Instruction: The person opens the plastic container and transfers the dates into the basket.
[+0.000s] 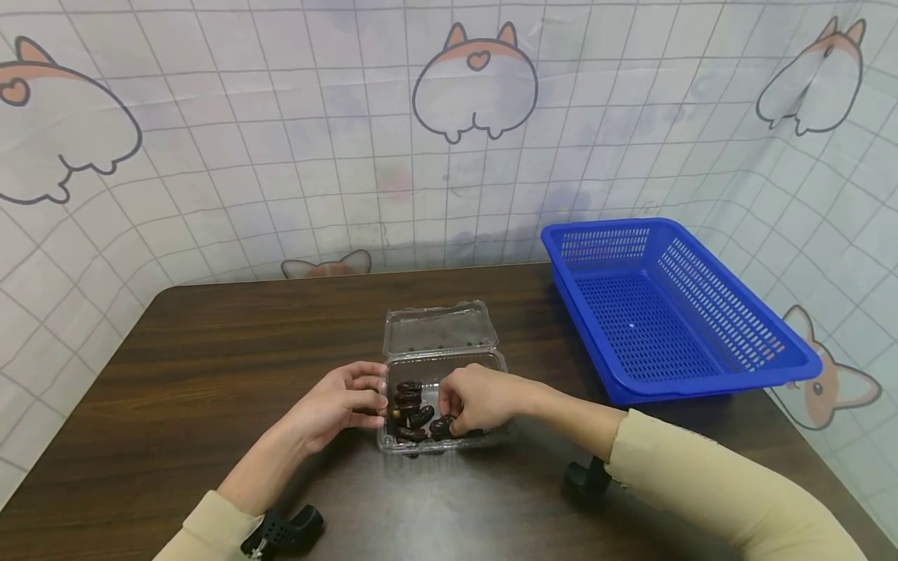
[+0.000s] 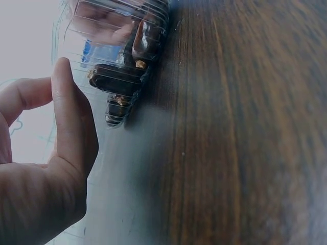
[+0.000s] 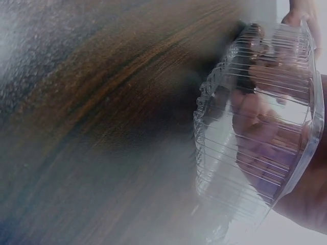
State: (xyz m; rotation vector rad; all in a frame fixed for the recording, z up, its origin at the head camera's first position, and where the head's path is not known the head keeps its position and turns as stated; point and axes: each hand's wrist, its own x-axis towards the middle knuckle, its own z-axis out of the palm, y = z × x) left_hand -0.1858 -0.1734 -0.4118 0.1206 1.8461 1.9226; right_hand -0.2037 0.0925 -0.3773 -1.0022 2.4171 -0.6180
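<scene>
A clear plastic clamshell box (image 1: 484, 358) stands on the table with its lid (image 1: 438, 329) folded back toward the wall. Several dark brown dates (image 1: 408, 411) lie in its left half. My right hand (image 1: 484, 397) reaches down into the box, thumb and fingers pinching a date (image 1: 441, 426) near the front wall. Through the ribbed side in the right wrist view, those right-hand fingers (image 3: 255, 132) show blurred. My left hand (image 1: 347, 405) rests its fingertips against the box's left side, fingers loosely bent. In the left wrist view, the left thumb (image 2: 71, 117) is extended beside the box.
A blue perforated plastic basket (image 1: 631, 327) stands at the table's right rear. Dark wood-grain tabletop (image 1: 231, 351) extends to the left of the box. Behind it hangs a white grid-patterned cloth (image 1: 316, 156) with cartoon corgis.
</scene>
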